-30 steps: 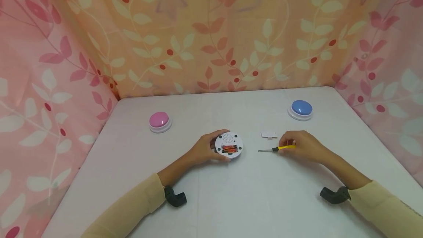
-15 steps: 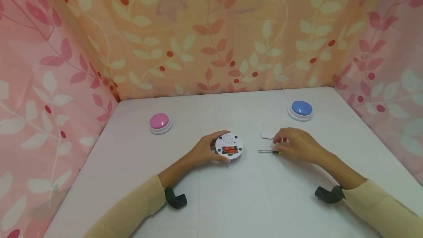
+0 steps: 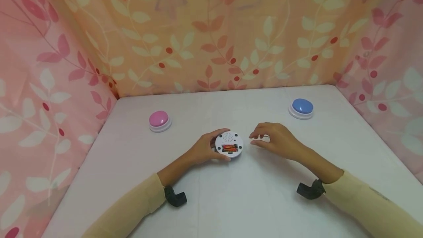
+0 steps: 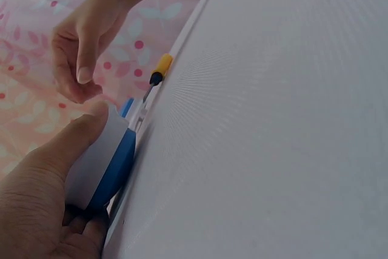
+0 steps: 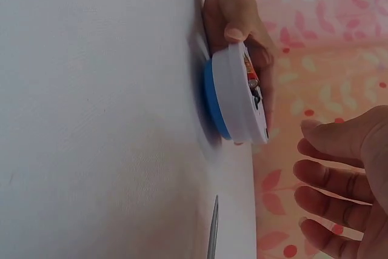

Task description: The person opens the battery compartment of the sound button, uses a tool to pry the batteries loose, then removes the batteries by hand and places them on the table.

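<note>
A left hand [image 3: 202,149] grips an upturned round button [image 3: 228,138], mid-scene.
Its batteries [image 3: 229,148] (red-orange) are in, but not yet covered; the right hand [image 3: 279,140] hovers just right, fingers parted, holding nothing visible; a screwdriver [image 4: 161,66] lies on the table [image 3: 231,201].

Back cloth [image 3: 244,14]: orange, with a pale leafy print and red dots
Left cloth [image 3: 20,65]: pink, with white and darker pink leaves
Right cloth [image 3: 400,54]: paler pink, also leafy
Surface [image 3: 238,201]: white, far corner rounded
Light: soft, shadows faint
</note>
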`<state>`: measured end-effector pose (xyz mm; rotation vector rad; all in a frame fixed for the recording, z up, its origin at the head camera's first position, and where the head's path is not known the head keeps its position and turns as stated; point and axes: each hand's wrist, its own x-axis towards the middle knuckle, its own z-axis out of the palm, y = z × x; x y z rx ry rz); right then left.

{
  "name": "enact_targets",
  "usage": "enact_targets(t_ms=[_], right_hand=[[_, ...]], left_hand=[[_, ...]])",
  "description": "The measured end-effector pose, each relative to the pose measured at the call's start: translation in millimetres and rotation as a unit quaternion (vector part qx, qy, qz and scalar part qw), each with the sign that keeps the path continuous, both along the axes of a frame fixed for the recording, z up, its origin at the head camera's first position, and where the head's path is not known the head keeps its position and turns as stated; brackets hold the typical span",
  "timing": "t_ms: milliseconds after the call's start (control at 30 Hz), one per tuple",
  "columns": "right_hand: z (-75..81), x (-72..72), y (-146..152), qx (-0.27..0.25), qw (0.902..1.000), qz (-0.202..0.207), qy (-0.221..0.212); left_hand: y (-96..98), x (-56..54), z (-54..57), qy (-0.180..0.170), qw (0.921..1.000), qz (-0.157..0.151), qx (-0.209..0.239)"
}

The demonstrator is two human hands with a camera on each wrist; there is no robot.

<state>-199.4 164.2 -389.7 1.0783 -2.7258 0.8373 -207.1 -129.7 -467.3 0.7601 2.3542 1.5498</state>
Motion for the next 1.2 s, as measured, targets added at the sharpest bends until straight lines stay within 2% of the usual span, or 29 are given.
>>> enact_targets(t_ms=[233, 567, 733, 1200], right_hand=[[-4.5, -2.4, -17, -0.003, 0.9998, 0.017, 0.001], [-9.9, -8.5, -34, -0.002, 0.9987, 0.050, -0.005], [-10.4, -9.4, -37, 0.004, 0.9986, 0.052, -0.002], [-16.5, -7.7, -43, 0.049, 0.9956, 0.053, 0.060]], left_hand=[[-1.0, -0.6, -0.9, 0.005, 0.9999, 0.004, -0.012], [-2.7, -0.3, 1.9, -0.005, 1.0000, -0.002, 0.006], [-1.9, -2.1, 0.8, -0.006, 0.9999, -0.010, 0.010], [-2.0, -2.8, -0.5, -0.005, 0.9999, -0.007, 0.015]])
